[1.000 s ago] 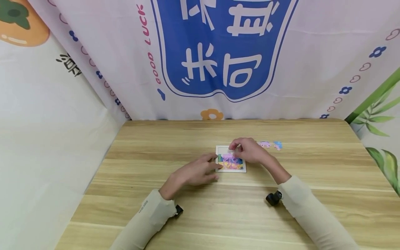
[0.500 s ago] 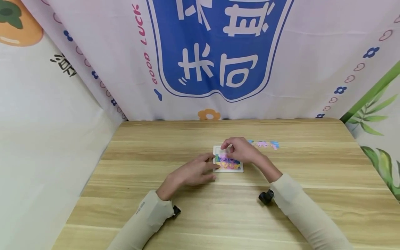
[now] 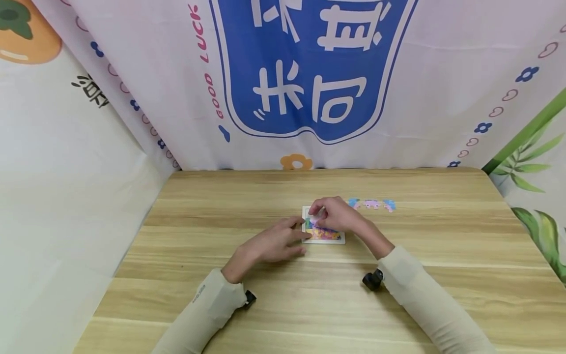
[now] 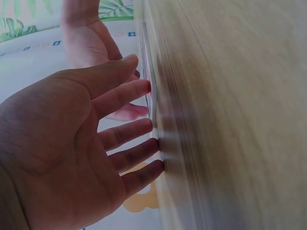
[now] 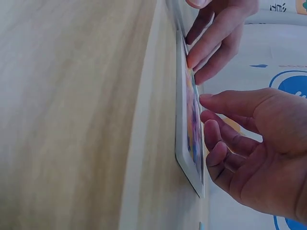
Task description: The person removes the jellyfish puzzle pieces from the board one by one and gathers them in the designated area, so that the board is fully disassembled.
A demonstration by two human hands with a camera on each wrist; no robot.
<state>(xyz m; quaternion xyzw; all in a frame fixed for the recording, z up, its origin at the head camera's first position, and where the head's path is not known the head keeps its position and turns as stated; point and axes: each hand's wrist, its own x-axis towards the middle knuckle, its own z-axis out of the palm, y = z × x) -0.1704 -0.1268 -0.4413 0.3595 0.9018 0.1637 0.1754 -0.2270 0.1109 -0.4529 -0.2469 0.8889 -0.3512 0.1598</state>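
Observation:
A small jigsaw puzzle in a white frame tray (image 3: pixel 325 241) lies flat on the table, its picture yellow and pink below and blue-purple above. My left hand (image 3: pixel 278 241) steadies the tray's left side, fingers extended; in the left wrist view the fingertips (image 4: pixel 149 125) meet its edge and the tabletop. Over the upper part of the tray, my right hand (image 3: pixel 338 214) pinches a pale puzzle piece (image 3: pixel 314 220) between thumb and curled fingers. The right wrist view shows that thumb (image 5: pixel 208 99) close above the picture; the piece is mostly hidden there.
Right of the tray lie loose puzzle pieces: a blue-and-pink one (image 3: pixel 353 202), a pink one with a face (image 3: pixel 372 204) and another blue-and-pink one (image 3: pixel 389 205). A printed cloth (image 3: pixel 265 147) hangs behind the table's far edge.
My right hand has moved left over the tray with the pinched piece, uncovering more of the loose pieces. My left hand stays at the tray's left side. The head view has shifted slightly.

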